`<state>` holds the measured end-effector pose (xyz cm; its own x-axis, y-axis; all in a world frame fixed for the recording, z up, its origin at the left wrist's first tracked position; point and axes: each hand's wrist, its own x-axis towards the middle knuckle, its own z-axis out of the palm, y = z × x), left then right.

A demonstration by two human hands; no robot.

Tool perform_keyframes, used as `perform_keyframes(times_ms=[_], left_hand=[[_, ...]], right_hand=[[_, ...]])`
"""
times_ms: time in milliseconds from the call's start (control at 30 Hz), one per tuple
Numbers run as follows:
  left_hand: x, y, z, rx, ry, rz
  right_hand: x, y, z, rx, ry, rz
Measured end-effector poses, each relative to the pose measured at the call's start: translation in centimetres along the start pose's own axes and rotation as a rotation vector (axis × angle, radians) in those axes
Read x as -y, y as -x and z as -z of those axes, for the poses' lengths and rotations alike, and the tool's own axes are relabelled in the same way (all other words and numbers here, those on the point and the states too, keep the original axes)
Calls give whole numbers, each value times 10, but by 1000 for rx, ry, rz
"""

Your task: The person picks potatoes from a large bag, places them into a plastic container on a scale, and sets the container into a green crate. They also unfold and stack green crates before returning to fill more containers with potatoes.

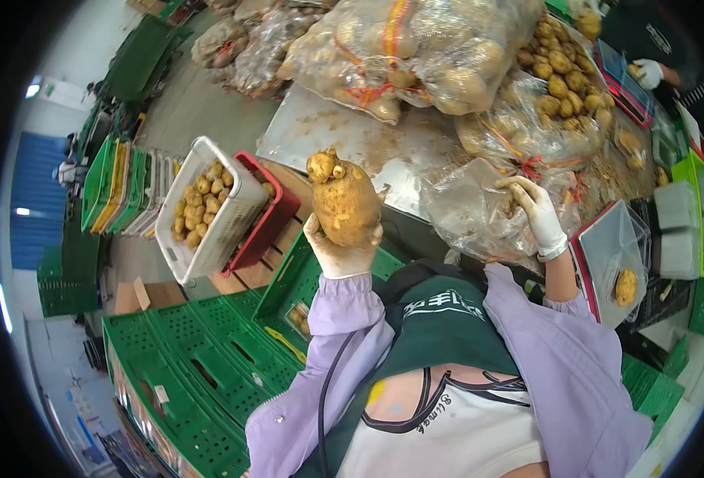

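A large knobbly potato is held up in my gloved left hand, its small lumps pointing upward. The fingers wrap round its lower end, above the edge of the metal table. My right hand, in a white glove, is over a crumpled clear plastic bag, its fingers bent and apart at the bag's edge. Behind that bag lies an opened sack of potatoes. To the right of my right hand, a single potato rests in a clear tray.
Full plastic sacks of potatoes cover the table's far side. A white crate of potatoes and a red crate stand left. Green crates are beside me. At the far right, another person's gloved hand is near a scale.
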<state>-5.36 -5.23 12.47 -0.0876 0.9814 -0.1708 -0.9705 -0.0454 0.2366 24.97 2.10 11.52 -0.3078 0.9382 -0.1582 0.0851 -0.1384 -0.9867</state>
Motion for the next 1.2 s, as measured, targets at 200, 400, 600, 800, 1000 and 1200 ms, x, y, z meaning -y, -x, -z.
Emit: perform_keyframes(times_ms=[200, 400, 600, 800, 1000, 1200], left_hand=[[-48, 8, 4, -147, -77, -204], [-272, -52, 14, -265, 5, -620], [-202, -54, 78, -258, -188, -140], [-44, -55, 172, -507, -224, 54], [45, -52, 167, -395, -743, 528], [79, -56, 154, -332, -882, 568]], right_hand=[[-15, -7, 0, -30, 132, 43], [-23, -4, 2, -114, 133, 94], [-36, 11, 15, -74, 68, 23], [-74, 13, 46, -197, 202, -76], [-59, 9, 33, -255, 299, -53], [-87, -41, 71, -654, 213, 211]])
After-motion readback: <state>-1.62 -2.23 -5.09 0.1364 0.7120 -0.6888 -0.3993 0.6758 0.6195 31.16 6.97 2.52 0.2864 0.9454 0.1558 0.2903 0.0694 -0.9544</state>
